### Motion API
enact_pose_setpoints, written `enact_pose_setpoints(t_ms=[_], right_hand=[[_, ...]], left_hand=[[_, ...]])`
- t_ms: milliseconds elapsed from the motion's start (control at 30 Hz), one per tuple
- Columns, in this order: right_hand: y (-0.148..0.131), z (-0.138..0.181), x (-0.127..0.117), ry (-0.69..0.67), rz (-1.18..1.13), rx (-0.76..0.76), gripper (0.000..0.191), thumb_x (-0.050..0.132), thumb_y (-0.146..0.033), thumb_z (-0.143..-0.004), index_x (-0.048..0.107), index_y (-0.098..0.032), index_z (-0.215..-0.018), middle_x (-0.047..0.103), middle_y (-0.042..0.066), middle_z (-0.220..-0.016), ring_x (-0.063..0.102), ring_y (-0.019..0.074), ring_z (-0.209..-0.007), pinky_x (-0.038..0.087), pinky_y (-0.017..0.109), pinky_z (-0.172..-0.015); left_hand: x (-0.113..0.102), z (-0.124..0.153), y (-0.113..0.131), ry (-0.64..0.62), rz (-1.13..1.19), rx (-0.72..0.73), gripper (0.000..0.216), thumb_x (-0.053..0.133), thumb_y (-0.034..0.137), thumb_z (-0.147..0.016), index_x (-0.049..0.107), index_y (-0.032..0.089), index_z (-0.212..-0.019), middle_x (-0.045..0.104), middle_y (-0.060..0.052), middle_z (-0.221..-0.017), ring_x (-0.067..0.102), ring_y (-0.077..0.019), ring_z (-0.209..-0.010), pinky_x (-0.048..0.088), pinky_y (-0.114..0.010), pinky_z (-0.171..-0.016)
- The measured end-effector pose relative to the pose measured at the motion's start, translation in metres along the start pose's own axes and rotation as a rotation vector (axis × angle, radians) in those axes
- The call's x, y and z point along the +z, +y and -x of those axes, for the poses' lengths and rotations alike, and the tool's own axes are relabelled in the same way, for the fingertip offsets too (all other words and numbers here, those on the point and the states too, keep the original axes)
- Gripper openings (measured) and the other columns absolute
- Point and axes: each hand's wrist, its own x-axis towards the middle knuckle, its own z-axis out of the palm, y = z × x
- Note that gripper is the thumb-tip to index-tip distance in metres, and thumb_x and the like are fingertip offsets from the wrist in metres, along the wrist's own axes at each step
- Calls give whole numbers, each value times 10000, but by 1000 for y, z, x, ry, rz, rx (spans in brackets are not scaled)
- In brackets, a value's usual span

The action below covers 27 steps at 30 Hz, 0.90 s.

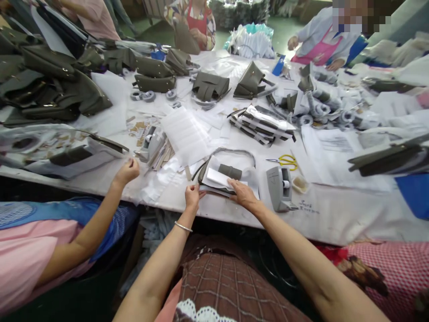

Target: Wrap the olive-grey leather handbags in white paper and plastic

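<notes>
In front of me on the table lies a dark olive handbag (230, 171), partly covered by white paper (217, 177), its strap looped out behind it. My left hand (193, 197) pinches the bag's near left corner; the fingertips are partly hidden. Across the near right edge of the bag rests my right hand (244, 193), its fingers over the white paper and the bag's edge. Just right of the bag stands a grey tape dispenser (279, 188). Yellow-handled scissors (286, 161) lie behind the dispenser.
A co-worker's hand (128, 171) is close on the left, by a plastic-wrapped bag (72, 154). White sheets (187, 136) and a stack of wrapped straps or bags (263, 123) lie beyond mine. Several olive bags (50, 85) are heaped at left. Other people sit across the table.
</notes>
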Motion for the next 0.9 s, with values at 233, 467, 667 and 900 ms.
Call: enact_pose_setpoints(t_ms=[233,467,667,900], right_hand=[[-5,5,25,123,163,6,666,549,-160,-871,332,-175,-1500,409,161,-1525,397,308,-1389,346,491,-1108],[-6,6,36,195,153,-13,605,371,-69,-892,367,-159,-1490,429,178,-1505,405,316,-1372,315,525,-1096],[0,5,40,242,82,-17,526,452,-144,-910,452,-193,-1433,476,155,-1478,430,289,-1358,316,496,-1096],[10,6,25,207,22,-75,591,556,-160,-858,431,-155,-1436,475,159,-1479,441,281,-1357,361,456,-1061]], left_hand=[[-6,-11,8,-14,-125,25,172,616,270,-904,487,165,-861,626,-45,-797,719,-202,-747,621,-434,-757],[-10,14,29,-350,-1008,1209,485,599,231,-898,473,158,-1361,427,-187,-1497,301,-317,-1454,266,-550,-1183],[37,3,-6,-691,-1325,1551,452,458,97,-921,485,67,-1372,555,-173,-1400,498,-245,-1335,393,-414,-1131],[35,-16,-11,-706,-1315,1592,437,424,77,-928,534,111,-1350,584,-156,-1372,566,-231,-1263,456,-397,-1076]])
